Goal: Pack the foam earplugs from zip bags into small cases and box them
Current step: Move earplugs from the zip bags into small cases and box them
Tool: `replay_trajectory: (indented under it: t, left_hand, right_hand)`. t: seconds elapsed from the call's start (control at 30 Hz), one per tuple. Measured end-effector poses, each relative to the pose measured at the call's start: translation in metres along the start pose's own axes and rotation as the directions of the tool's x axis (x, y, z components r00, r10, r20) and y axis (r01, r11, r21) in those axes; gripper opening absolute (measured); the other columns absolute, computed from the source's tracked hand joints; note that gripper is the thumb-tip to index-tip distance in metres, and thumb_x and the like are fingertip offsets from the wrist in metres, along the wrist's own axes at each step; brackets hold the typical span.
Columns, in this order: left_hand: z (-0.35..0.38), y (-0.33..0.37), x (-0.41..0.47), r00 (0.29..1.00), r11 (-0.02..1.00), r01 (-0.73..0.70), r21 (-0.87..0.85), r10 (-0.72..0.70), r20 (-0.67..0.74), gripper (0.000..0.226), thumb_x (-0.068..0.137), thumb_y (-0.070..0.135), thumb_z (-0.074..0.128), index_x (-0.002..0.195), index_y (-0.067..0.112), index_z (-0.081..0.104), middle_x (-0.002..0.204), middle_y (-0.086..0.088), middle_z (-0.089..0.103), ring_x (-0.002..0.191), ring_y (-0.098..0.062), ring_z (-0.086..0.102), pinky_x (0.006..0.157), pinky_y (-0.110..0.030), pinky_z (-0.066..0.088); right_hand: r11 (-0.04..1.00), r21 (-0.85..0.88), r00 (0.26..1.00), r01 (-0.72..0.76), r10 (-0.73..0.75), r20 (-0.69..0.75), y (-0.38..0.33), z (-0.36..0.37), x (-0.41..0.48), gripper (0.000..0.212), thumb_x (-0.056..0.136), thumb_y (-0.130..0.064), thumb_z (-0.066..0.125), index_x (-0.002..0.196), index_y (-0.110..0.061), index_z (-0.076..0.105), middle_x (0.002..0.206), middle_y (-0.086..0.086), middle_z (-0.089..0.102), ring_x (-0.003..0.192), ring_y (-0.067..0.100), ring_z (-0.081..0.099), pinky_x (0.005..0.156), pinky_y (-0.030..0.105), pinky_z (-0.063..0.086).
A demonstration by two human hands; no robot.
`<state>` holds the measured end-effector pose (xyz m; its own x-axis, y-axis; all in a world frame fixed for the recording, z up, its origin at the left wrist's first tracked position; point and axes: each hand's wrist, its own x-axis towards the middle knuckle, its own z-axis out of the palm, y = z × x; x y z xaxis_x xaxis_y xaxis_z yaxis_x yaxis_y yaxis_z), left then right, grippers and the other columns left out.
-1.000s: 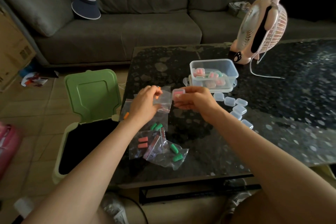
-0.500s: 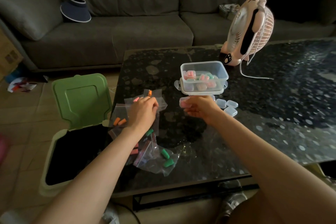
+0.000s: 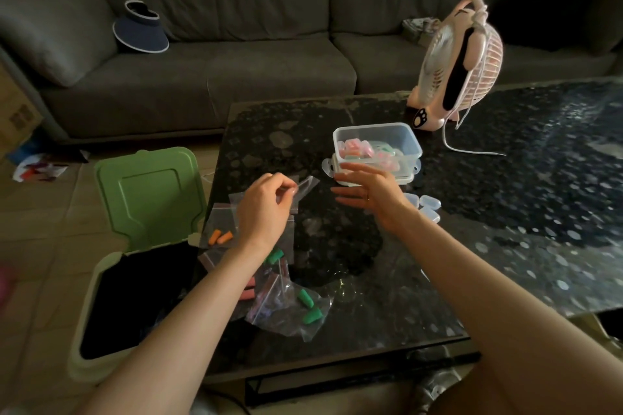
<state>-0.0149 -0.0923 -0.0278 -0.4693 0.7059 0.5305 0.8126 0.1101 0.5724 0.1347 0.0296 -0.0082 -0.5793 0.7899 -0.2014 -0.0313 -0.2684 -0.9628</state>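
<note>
My left hand (image 3: 266, 209) pinches an empty clear zip bag (image 3: 305, 187) above the dark table's left side. To its right, my right hand (image 3: 369, 194) hovers open with fingers spread, holding nothing, just in front of the clear plastic box (image 3: 413, 141). That box holds several filled small cases in pink and green. Empty small clear cases (image 3: 428, 205) lie behind my right wrist. Zip bags lie near the left edge: one with orange earplugs (image 3: 220, 236), one with green earplugs (image 3: 308, 307), one with pink earplugs partly hidden by my left forearm.
A green bin (image 3: 101, 296) with its lid raised stands open on the floor left of the table (image 3: 505, 229). A pink fan (image 3: 458, 67) with a white cord stands at the table's far side. A grey sofa with a visor hat runs along the back.
My right hand held a small pink case and now is open and holds nothing, close to the box. My left hand still pinches the zip bag, now without visible earplugs.
</note>
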Motion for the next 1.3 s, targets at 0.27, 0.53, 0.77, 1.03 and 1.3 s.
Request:
replay_trajectory:
  t: [0.27, 0.53, 0.77, 1.03, 1.3]
  left_hand:
    - [-0.032, -0.019, -0.001, 0.990, 0.996, 0.071, -0.054, -0.077, -0.119, 0.006, 0.087, 0.010, 0.063, 0.090, 0.008, 0.068, 0.088, -0.005, 0.061, 0.076, -0.014, 0.057, 0.064, -0.019, 0.045]
    - [-0.088, -0.078, -0.002, 0.901, 0.926, 0.308, -0.217, -0.357, -0.245, 0.011, 0.088, 0.003, 0.060, 0.089, 0.014, 0.061, 0.082, -0.005, 0.061, 0.066, -0.018, 0.060, 0.045, -0.010, 0.048]
    - [-0.121, -0.145, -0.022, 0.775, 0.821, 0.558, -0.123, -0.569, -0.275, 0.008, 0.088, 0.007, 0.062, 0.085, 0.014, 0.061, 0.078, -0.007, 0.064, 0.058, -0.012, 0.058, 0.047, -0.018, 0.052]
    - [-0.110, -0.223, -0.053, 0.596, 0.583, 0.803, 0.127, -0.785, -0.168, 0.014, 0.082, 0.027, 0.068, 0.072, 0.017, 0.067, 0.086, -0.015, 0.072, 0.081, -0.035, 0.067, 0.075, -0.045, 0.055]
    - [-0.103, -0.136, -0.029, 0.773, 0.758, 0.632, 0.160, -0.630, -0.068, 0.008, 0.092, 0.024, 0.057, 0.091, 0.021, 0.064, 0.095, -0.001, 0.070, 0.081, -0.027, 0.067, 0.074, -0.039, 0.055]
  right_hand:
    - [0.983, -0.182, 0.989, 0.013, 0.015, 0.150, 0.006, 0.022, -0.007, 0.019, 0.092, -0.013, 0.057, 0.109, -0.013, 0.065, 0.105, 0.011, 0.070, 0.089, 0.026, 0.070, 0.078, 0.033, 0.058]
    - [0.974, -0.226, 0.983, 0.036, 0.007, 0.185, 0.014, 0.034, -0.006, 0.018, 0.090, -0.011, 0.059, 0.106, -0.012, 0.066, 0.102, 0.012, 0.071, 0.092, 0.030, 0.069, 0.083, 0.040, 0.057]
    - [0.961, -0.273, 0.977, 0.051, 0.009, 0.212, 0.018, 0.041, -0.008, 0.020, 0.090, -0.011, 0.059, 0.109, -0.009, 0.065, 0.104, 0.016, 0.070, 0.089, 0.030, 0.069, 0.083, 0.041, 0.057]
    - [0.945, -0.319, 0.971, 0.065, 0.014, 0.240, 0.016, 0.043, -0.017, 0.017, 0.091, -0.012, 0.058, 0.108, -0.011, 0.064, 0.103, 0.013, 0.071, 0.083, 0.024, 0.070, 0.075, 0.033, 0.058]
    - [0.936, -0.345, 0.971, 0.072, 0.014, 0.239, 0.015, 0.036, -0.018, 0.022, 0.092, -0.012, 0.058, 0.113, -0.008, 0.064, 0.103, 0.012, 0.071, 0.088, 0.027, 0.070, 0.077, 0.034, 0.059]
